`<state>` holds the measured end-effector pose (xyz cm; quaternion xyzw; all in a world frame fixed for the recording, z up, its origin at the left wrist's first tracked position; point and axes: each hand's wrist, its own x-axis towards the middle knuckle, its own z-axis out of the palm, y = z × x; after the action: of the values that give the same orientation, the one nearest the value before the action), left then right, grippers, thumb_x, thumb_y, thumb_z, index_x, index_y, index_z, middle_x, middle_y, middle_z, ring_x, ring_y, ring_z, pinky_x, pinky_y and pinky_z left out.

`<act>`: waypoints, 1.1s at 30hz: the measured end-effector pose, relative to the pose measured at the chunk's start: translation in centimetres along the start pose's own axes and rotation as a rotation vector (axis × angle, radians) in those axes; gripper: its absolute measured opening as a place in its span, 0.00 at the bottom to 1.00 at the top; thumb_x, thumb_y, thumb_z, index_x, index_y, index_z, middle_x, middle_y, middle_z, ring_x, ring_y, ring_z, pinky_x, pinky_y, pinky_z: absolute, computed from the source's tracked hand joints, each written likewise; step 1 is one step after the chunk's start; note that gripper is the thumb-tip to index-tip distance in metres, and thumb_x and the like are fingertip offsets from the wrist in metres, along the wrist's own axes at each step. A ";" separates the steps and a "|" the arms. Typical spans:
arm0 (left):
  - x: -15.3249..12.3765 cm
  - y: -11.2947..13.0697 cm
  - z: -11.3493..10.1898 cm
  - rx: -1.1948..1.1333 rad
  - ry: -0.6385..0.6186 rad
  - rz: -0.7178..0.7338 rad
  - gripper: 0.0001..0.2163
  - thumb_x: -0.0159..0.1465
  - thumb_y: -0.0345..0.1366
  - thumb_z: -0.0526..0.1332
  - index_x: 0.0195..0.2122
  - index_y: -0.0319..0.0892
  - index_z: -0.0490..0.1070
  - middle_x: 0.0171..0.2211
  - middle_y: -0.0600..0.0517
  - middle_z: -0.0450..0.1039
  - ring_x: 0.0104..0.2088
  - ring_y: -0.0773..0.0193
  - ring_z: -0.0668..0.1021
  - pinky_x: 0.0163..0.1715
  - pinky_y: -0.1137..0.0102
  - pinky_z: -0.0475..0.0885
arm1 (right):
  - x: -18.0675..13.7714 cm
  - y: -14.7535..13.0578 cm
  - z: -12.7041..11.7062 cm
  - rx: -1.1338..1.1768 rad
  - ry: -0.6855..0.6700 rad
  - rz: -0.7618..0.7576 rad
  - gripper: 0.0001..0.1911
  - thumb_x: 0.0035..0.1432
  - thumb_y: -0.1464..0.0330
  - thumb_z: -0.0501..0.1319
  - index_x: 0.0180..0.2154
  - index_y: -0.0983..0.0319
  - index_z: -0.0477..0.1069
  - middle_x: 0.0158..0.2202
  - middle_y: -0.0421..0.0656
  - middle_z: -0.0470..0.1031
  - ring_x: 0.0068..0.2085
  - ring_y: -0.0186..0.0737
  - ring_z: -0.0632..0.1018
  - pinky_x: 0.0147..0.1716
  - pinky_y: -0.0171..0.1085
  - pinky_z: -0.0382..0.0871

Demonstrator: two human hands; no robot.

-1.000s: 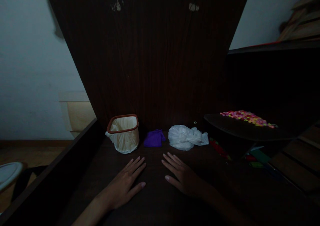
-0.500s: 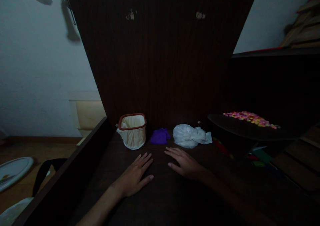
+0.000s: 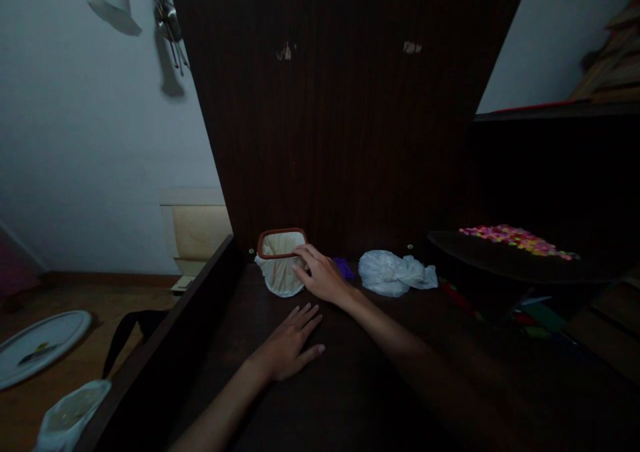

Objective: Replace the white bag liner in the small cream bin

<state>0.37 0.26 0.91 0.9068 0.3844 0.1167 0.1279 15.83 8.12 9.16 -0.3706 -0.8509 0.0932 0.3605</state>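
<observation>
A small basket [image 3: 283, 275] with a brown rim and a pale bag liner stands at the back left of the dark wooden surface. My right hand [image 3: 323, 275] reaches across to its right front corner. Its fingertips lie over the rim and the thumb is spread apart below them; whether they touch it I cannot tell. My left hand [image 3: 293, 345] rests flat on the surface in front of the basket, fingers stretched and holding nothing. A purple cloth-like bundle [image 3: 344, 269] is partly hidden behind my right hand. To its right lies a knotted white plastic bag [image 3: 385, 273].
A dark upright panel [image 3: 350, 139] rises behind these things, and a low side board [image 3: 165, 345] edges the left. On the right, a dark shelf [image 3: 465, 255] carries many small colourful pieces [image 3: 517, 240]. A white oval tray [image 3: 75, 325] lies on the floor.
My right hand has moved left and forward, from in front of the purple bundle to the basket's rim. My left hand stays flat. The view has shifted slightly to the left.
</observation>
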 end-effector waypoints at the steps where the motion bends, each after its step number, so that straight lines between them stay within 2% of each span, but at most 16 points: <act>1: 0.0 0.0 -0.1 0.001 -0.001 0.001 0.29 0.72 0.50 0.53 0.69 0.39 0.59 0.70 0.37 0.56 0.71 0.46 0.59 0.68 0.44 0.58 | 0.3 0.0 0.3 -0.008 0.000 0.012 0.17 0.68 0.66 0.56 0.56 0.61 0.70 0.56 0.49 0.73 0.45 0.41 0.80 0.46 0.40 0.74; 6: 0.0 -0.1 -0.2 -0.003 0.033 0.024 0.27 0.72 0.48 0.56 0.67 0.39 0.61 0.69 0.37 0.59 0.70 0.46 0.61 0.67 0.45 0.60 | 1.3 0.3 1.6 -0.045 0.039 0.057 0.13 0.70 0.67 0.54 0.50 0.62 0.74 0.50 0.49 0.75 0.47 0.44 0.79 0.46 0.39 0.71; 11: 0.0 -0.6 -0.3 0.048 0.096 0.002 0.22 0.71 0.42 0.57 0.63 0.40 0.67 0.65 0.39 0.67 0.66 0.47 0.68 0.64 0.48 0.66 | 1.7 0.4 2.0 -0.056 0.103 0.069 0.07 0.67 0.71 0.58 0.40 0.62 0.75 0.42 0.47 0.77 0.44 0.44 0.78 0.44 0.38 0.70; 13: 0.1 -0.7 -0.6 0.050 0.206 0.022 0.18 0.71 0.38 0.56 0.61 0.41 0.69 0.61 0.41 0.72 0.61 0.50 0.74 0.61 0.52 0.71 | 1.5 0.4 1.6 -0.048 0.142 0.062 0.06 0.65 0.74 0.59 0.38 0.62 0.75 0.40 0.47 0.77 0.42 0.44 0.78 0.43 0.38 0.70; 17: -0.1 -0.5 -1.5 0.032 0.543 0.117 0.13 0.71 0.32 0.53 0.53 0.41 0.72 0.47 0.43 0.78 0.48 0.55 0.80 0.51 0.59 0.76 | 0.0 0.2 -0.6 -0.027 0.233 0.030 0.07 0.63 0.76 0.59 0.35 0.61 0.74 0.37 0.46 0.77 0.40 0.43 0.78 0.40 0.38 0.69; 21: -0.5 -0.5 -2.0 0.088 0.872 0.117 0.08 0.69 0.31 0.58 0.48 0.43 0.69 0.39 0.47 0.76 0.40 0.57 0.78 0.42 0.62 0.76 | -2.7 -0.2 -4.1 -0.012 0.298 -0.011 0.07 0.64 0.74 0.58 0.35 0.59 0.74 0.35 0.44 0.77 0.38 0.42 0.78 0.38 0.38 0.70; 24: -0.8 -0.6 -1.9 0.062 1.004 0.024 0.12 0.67 0.37 0.62 0.49 0.44 0.65 0.41 0.47 0.72 0.41 0.55 0.77 0.42 0.60 0.76 | -5.1 -0.6 -6.5 0.001 0.335 -0.060 0.07 0.65 0.74 0.57 0.35 0.60 0.73 0.33 0.43 0.76 0.37 0.41 0.78 0.37 0.38 0.70; 28: -0.6 -0.1 -1.4 -0.126 1.020 -0.098 0.23 0.64 0.46 0.65 0.55 0.44 0.60 0.49 0.44 0.67 0.48 0.52 0.75 0.48 0.56 0.76 | -8.4 -1.1 -8.4 0.002 0.363 -0.108 0.07 0.65 0.74 0.58 0.35 0.60 0.73 0.32 0.42 0.77 0.34 0.41 0.78 0.34 0.38 0.71; 30: -0.4 0.4 -1.1 -0.254 0.952 -0.083 0.28 0.64 0.49 0.65 0.60 0.44 0.57 0.54 0.42 0.64 0.52 0.50 0.74 0.51 0.53 0.75 | -9.9 -1.3 -8.8 0.001 0.360 -0.129 0.07 0.65 0.74 0.58 0.36 0.60 0.73 0.32 0.42 0.77 0.34 0.40 0.79 0.33 0.37 0.72; 33: -0.2 1.2 -0.5 -0.453 0.773 -0.017 0.35 0.64 0.54 0.63 0.65 0.44 0.51 0.60 0.39 0.60 0.60 0.46 0.70 0.58 0.49 0.70 | -11.9 -1.6 -9.0 -0.015 0.359 -0.144 0.07 0.65 0.75 0.58 0.37 0.60 0.73 0.32 0.42 0.77 0.34 0.39 0.79 0.34 0.37 0.72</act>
<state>0.83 -0.62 1.72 0.7424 0.3763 0.5271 0.1713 26.61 -2.30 9.92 -0.3222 -0.7980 -0.0068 0.5093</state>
